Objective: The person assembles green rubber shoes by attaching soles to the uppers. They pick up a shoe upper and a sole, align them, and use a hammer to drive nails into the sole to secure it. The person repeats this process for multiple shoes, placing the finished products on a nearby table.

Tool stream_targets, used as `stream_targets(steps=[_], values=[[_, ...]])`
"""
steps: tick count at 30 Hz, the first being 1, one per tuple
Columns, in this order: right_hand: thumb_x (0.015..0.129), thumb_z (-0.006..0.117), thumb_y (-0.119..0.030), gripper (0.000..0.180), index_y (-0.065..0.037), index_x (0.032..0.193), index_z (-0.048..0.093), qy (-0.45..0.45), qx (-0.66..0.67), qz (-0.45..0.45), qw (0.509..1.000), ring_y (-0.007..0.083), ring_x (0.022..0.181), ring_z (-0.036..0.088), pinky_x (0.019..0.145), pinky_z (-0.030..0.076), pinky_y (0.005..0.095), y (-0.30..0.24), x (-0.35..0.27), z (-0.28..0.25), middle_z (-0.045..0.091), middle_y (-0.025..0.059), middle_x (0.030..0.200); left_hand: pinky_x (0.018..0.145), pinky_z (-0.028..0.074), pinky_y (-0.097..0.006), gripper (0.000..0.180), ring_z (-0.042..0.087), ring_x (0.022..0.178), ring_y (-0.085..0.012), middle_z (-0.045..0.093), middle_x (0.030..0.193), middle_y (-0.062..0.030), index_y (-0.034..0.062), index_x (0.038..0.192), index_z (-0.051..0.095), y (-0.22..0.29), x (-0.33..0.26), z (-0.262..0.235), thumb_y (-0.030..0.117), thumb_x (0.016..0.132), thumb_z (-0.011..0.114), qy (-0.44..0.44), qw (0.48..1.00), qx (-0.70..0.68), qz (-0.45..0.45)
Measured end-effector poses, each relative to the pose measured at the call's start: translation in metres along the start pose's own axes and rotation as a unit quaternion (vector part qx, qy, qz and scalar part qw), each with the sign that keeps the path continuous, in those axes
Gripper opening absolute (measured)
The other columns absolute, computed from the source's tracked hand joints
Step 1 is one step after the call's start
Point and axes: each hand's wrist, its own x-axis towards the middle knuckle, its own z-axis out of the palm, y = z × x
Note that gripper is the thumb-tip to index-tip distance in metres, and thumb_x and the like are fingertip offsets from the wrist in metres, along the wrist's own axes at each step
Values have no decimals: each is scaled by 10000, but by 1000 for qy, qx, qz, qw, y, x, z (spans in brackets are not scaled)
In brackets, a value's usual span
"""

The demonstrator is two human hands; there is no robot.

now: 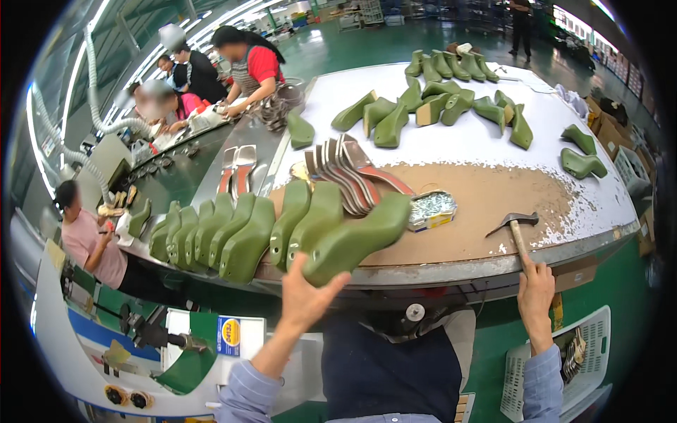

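Note:
My left hand [308,296] grips a green shoe last [363,236] at the table's near edge, thumb and fingers closed around its heel end, the toe pointing up to the right. Beside it a row of green shoe lasts [247,236] stands along the edge to the left. My right hand [536,289] is wrapped around the wooden handle of a hammer [520,236], whose dark metal head rests over the brown board. Between my hands sits an open box of small metal nails [431,210]. Behind the lasts lies a stack of curved insoles [345,176] with red and dark strips.
More green lasts [391,123] lie scattered on the white table top [310,151]. A grey crate [596,345] holding parts is at lower right. A machine [141,359] stands at lower left. Several people [257,67] work along the bench at far left.

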Motion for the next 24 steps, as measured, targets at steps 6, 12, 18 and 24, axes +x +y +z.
stream_targets(steps=[6, 12, 18, 24], values=[[893, 717, -130, 281, -46, 1160, 695, 51, 209, -55, 975, 375, 1059, 624, 922, 499, 456, -66, 62, -8, 662, 189, 1115, 782, 547, -376, 406, 701, 869, -308, 700, 956, -149, 23, 1029, 635, -36, -22, 43, 185, 755, 887, 33, 997, 75, 12], [938, 673, -277, 357, -34, 1196, 716, -168, 436, -54, 883, 328, 1019, 698, 892, 536, 421, -186, 210, 86, 733, 174, 1092, 747, 559, -389, 420, 702, 844, -332, 692, 955, -150, 40, 1041, 617, -34, -17, 45, 186, 747, 879, 40, 994, 96, 38], [915, 662, -253, 405, -8, 1237, 677, -235, 200, -137, 941, 259, 999, 693, 889, 535, 395, -231, 276, 132, 731, 174, 1058, 791, 563, -401, 449, 698, 902, -342, 686, 1023, -150, 37, 1088, 611, -35, 6, 44, 164, 744, 869, 49, 993, 105, 4], [924, 625, -154, 476, -48, 1384, 569, -89, 641, 0, 763, 223, 908, 670, 823, 547, 355, -180, 288, 90, 704, 139, 1004, 999, 478, -449, 522, 626, 1110, -377, 652, 1157, -240, -20, 1218, 600, 2, 70, 45, 135, 773, 826, 87, 936, 252, 228]])
